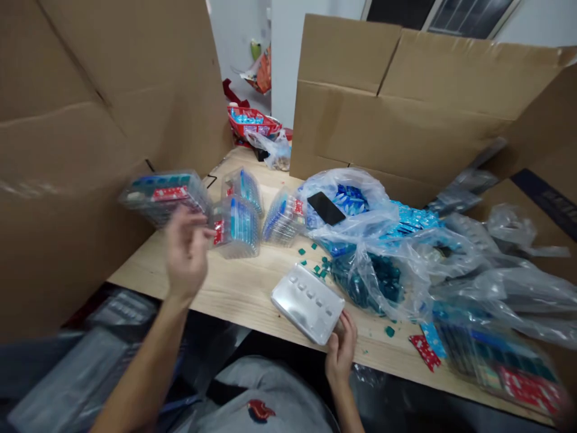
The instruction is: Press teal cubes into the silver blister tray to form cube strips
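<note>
Clasping a silver plastic tray, apparently, within the right grip.

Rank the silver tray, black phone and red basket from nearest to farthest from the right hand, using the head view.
1. silver tray: touching the right hand, on the table edge.
2. black phone: on the plastic bag, mid-table.
3. red basket: farthest, beyond the table's far end.
</note>
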Demonstrator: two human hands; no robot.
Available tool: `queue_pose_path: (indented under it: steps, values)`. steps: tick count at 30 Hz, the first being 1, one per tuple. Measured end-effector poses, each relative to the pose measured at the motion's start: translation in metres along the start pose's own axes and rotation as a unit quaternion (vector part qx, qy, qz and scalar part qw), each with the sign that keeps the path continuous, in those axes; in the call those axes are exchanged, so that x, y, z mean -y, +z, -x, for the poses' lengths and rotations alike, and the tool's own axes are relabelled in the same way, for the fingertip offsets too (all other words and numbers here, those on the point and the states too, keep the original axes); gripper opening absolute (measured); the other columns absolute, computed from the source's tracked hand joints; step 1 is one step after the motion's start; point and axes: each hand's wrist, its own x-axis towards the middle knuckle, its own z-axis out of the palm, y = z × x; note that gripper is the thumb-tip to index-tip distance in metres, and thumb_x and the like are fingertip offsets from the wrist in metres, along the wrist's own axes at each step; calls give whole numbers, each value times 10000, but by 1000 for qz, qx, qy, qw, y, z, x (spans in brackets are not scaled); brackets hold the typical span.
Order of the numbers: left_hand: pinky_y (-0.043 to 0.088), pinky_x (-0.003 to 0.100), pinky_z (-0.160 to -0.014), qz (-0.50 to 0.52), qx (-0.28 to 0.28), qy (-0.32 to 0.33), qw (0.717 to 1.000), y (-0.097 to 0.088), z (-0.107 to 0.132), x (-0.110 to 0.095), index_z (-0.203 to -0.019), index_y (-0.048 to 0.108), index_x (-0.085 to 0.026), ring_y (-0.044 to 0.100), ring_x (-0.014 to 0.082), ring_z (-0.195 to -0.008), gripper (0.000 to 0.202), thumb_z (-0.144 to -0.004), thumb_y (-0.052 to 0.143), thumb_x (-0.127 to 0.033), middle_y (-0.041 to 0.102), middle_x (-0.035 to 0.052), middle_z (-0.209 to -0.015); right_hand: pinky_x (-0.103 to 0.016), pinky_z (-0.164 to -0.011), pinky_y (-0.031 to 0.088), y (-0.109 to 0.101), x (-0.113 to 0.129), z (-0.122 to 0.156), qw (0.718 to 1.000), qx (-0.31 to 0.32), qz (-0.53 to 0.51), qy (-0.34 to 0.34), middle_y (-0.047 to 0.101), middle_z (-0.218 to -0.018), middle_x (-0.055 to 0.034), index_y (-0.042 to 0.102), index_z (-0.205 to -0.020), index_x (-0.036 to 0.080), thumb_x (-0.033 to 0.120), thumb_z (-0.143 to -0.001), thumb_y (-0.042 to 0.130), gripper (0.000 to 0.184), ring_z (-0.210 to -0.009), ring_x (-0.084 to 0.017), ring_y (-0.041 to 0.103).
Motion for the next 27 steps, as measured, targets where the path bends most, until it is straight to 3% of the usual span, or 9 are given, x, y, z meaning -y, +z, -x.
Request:
queue_pose_path:
  steps: [2,5,9,13,16,21,24,27]
  values:
    - [573,342,-739,-9,86,-50,995,29,38,13,-1214,540,-168,667,163,-783,493,-934,477,-569,675,85,-1029,-544,-1001,422,1,-2,-5,1000,19,0,-16,572,-1283,-191,539,-1268,152,508,-947,430,491,-1218,-332,535]
    - [584,340,-723,-13,224,-116,967,52,68,26,-1067,638,-160,690,169,-747,526,-902,485,-635,721,82,-930,-542,-995,433,5,-2,-7,999,41,-1,-30,544,-1322,-204,482,-1344,147,473,-978,370,503,-1240,-329,524]
    - [557,420,-884,-21,351,-161,922,62,72,29,-1052,670,-146,697,194,-937,480,-920,531,-585,723,97,-1059,-560,-1002,423,8,0,-6,996,73,4,-43,552,-1322,-210,496,-1362,150,498,-976,368,535,-1247,-348,516]
    - [529,434,-958,-36,421,-167,891,68,69,21,-1080,678,-164,681,212,-1042,466,-927,512,-572,718,104,-1132,-550,-1008,431,1,2,-6,995,90,7,-43,537,-1351,-193,505,-1371,173,453,-983,371,496,-1266,-334,511]
    - [552,394,-926,-54,433,-159,886,65,66,14,-1084,690,-185,691,240,-1040,489,-895,491,-591,729,108,-1134,-534,-977,455,-13,8,-7,996,76,17,-44,542,-1336,-179,509,-1360,186,369,-989,378,434,-1245,-318,531]
    - [575,385,-877,-86,391,-121,909,49,39,2,-1142,669,-195,707,259,-1001,489,-867,500,-562,728,115,-1150,-496,-881,496,-41,29,-19,995,51,28,-80,605,-1229,-157,583,-1253,215,270,-952,452,333,-1134,-310,594]
    - [572,365,-889,-98,359,-85,924,39,3,-4,-1113,682,-220,708,241,-986,457,-867,515,-568,744,86,-1106,-429,-815,533,-47,42,-37,989,67,24,-133,656,-1146,-129,630,-1174,231,225,-923,492,286,-1054,-280,640]
    - [568,375,-899,-117,306,-51,943,30,-50,-8,-1096,681,-220,697,246,-997,488,-861,503,-610,742,83,-1090,-384,-746,568,-42,57,-62,976,97,30,-193,686,-1075,-127,635,-1144,219,171,-903,501,280,-978,-256,678]
